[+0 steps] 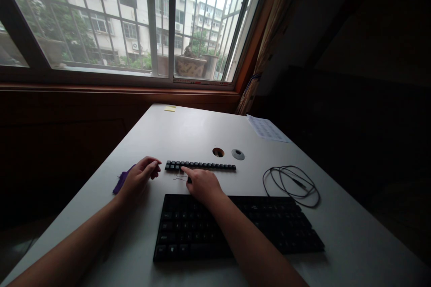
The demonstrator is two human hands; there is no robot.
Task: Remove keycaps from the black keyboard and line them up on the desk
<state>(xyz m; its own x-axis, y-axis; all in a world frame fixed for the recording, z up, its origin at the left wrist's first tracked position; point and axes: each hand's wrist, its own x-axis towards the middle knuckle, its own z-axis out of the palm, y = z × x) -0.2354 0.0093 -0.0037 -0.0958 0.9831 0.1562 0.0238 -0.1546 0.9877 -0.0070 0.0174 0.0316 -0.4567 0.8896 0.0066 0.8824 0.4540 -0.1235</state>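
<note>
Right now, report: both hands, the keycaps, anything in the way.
Left hand curled beside purple cloth, grip unclear. Right hand, index finger extended at keycaps lined up beyond keyboard. Thin wires near right fingertips, possible snag.

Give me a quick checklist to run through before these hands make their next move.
1. Black keys lined up: ok. The row of black keys lies beyond the keyboard, apart from it.
2. Right hand at the row: ok. Its index finger points at the near side, towards the left end; actual contact is unclear.
3. Left hand unburdened: cannot tell. Its fingers are curled.
4. Purple cloth away from the keys: ok. It lies by the left hand.
5. Round hole covered: not ok. It is open, with the grey cap beside it.
</note>
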